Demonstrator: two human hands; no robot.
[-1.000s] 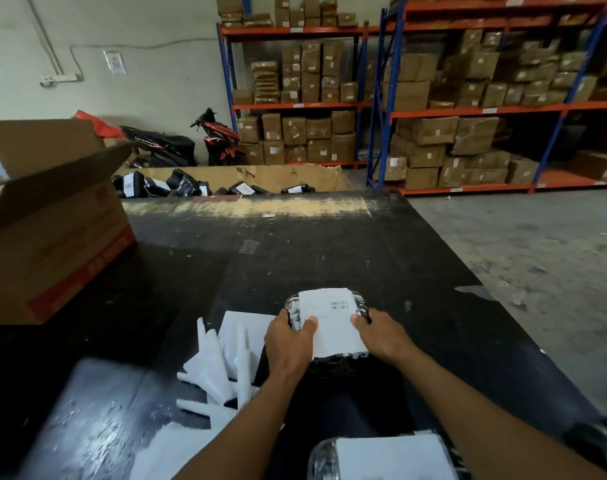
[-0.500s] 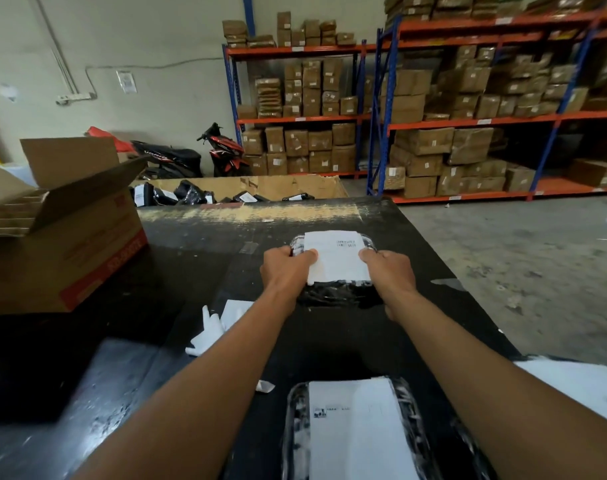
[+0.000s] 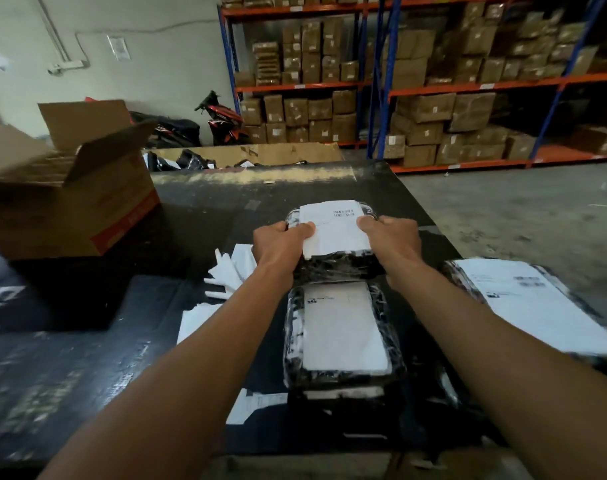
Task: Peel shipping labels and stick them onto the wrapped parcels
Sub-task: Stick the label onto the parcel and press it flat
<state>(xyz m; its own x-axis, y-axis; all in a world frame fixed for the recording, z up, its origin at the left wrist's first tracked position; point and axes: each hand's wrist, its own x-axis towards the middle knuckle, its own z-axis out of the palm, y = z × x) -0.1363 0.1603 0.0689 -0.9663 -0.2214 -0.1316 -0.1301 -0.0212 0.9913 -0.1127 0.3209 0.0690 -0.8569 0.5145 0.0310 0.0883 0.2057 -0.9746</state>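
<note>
Between my fingers sits a parcel, label on, both hands clamped at its sides; nearer me two parcels already labelled, I judge.

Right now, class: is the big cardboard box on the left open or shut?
Open. The cardboard box has its top flaps raised, exposing the inside; contents cannot be made out.

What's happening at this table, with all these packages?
A person is labelling parcels in a warehouse. Both hands, left hand and right hand, grip a black plastic-wrapped parcel that already carries a white shipping label, held out over the black table. Two more labelled black wrapped parcels lie nearer the person. Peeled white backing strips litter the table to the left, beside an open cardboard box.
</note>
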